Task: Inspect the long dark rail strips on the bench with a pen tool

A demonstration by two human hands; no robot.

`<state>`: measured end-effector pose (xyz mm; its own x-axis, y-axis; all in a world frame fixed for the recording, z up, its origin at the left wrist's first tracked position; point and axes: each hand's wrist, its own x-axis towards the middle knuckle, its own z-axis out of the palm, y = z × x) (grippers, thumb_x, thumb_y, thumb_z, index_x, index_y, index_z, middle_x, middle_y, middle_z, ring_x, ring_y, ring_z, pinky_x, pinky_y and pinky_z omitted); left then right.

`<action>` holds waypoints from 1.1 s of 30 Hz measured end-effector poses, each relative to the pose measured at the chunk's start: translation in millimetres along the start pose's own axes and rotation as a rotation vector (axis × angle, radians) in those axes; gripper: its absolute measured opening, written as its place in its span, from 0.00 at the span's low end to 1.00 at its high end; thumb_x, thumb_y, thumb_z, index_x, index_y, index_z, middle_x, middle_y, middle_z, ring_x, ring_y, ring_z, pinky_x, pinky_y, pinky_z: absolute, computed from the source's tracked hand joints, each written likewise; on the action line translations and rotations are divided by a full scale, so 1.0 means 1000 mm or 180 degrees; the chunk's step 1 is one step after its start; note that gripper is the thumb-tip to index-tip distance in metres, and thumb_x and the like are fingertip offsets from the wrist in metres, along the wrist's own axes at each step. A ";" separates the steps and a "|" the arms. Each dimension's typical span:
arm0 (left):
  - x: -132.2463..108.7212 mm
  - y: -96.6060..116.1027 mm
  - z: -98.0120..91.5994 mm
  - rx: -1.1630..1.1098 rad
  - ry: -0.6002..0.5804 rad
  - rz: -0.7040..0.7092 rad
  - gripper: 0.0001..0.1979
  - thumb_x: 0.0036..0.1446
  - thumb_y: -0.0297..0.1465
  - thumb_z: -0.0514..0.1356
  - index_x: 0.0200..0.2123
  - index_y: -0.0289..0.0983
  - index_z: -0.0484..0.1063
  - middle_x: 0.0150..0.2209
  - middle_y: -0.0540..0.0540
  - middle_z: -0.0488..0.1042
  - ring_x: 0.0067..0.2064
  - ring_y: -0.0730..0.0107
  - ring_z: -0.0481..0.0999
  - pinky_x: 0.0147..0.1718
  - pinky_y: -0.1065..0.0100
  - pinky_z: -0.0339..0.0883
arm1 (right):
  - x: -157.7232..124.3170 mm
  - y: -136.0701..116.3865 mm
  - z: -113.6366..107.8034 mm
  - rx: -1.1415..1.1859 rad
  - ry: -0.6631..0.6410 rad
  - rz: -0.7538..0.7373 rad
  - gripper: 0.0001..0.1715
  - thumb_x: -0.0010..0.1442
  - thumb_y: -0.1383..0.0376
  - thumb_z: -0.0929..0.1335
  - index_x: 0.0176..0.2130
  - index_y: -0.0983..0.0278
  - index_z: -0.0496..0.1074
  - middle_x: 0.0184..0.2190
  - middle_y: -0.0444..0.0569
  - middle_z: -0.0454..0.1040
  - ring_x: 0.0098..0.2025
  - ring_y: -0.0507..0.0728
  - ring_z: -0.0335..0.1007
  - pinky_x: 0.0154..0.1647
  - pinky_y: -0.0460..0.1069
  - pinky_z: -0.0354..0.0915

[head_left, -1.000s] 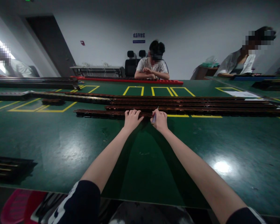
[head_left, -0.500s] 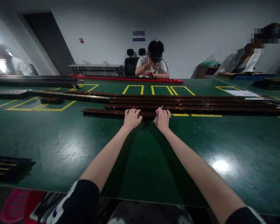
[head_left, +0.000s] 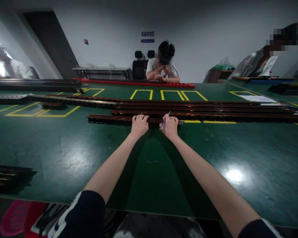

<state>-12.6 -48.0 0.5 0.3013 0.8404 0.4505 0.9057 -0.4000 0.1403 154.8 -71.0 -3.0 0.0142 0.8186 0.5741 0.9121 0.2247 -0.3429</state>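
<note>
Now your two hands sit side by side on the nearest strip (head_left: pixel 109 119), a long dark rail lying crosswise on the green table (head_left: pixel 64 155). Behind it lie about four more long strips (head_left: pixel 213 110), stacked close together and running off to the right; an exact count is hard at this angle. Your left hand (head_left: pixel 139 125) is curled, fingers bent over the top of the near strip and pressing on it. Your right hand (head_left: pixel 170 126) is closed around one pen (head_left: pixel 164 121), its tip pointing up and away, while its knuckles rest on the same strip. Three other people are at the tables: one seated across from you (head_left: pixel 163 66), one at far left (head_left: pixel 12 69), one at far right (head_left: pixel 260 64). One red tray (head_left: pixel 149 84) lies along the far edge, and one black tray (head_left: pixel 7 177) sits near your left elbow.
</note>
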 end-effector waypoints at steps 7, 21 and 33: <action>-0.001 0.001 -0.002 0.0036 0.0033 -0.0030 0.23 0.56 0.23 0.48 0.53 0.38 0.69 0.52 0.39 0.72 0.57 0.57 0.65 0.58 0.53 0.52 | 0.001 0.005 0.001 -0.0081 0.0100 0.0030 0.11 0.48 0.72 0.64 0.34 0.60 0.60 0.34 0.53 0.75 0.42 0.63 0.67 0.53 0.59 0.52; -0.001 -0.001 0.001 0.0055 0.0052 -0.0004 0.23 0.55 0.24 0.48 0.53 0.38 0.69 0.52 0.39 0.72 0.57 0.57 0.65 0.58 0.52 0.51 | -0.001 -0.003 -0.001 -0.0209 -0.0029 -0.0192 0.10 0.51 0.66 0.65 0.36 0.63 0.62 0.36 0.56 0.75 0.43 0.64 0.67 0.54 0.58 0.50; -0.001 0.001 -0.002 0.0032 0.0036 -0.0038 0.23 0.56 0.23 0.47 0.53 0.38 0.69 0.53 0.39 0.71 0.58 0.57 0.65 0.58 0.52 0.50 | 0.001 0.003 -0.001 -0.0052 -0.0057 -0.0018 0.17 0.44 0.76 0.62 0.36 0.62 0.59 0.38 0.56 0.75 0.45 0.64 0.66 0.52 0.58 0.50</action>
<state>-13.0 -49.9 1.9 0.2870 0.8409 0.4589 0.9122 -0.3861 0.1371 158.4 -69.8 -3.0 0.0017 0.8267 0.5627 0.9187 0.2209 -0.3273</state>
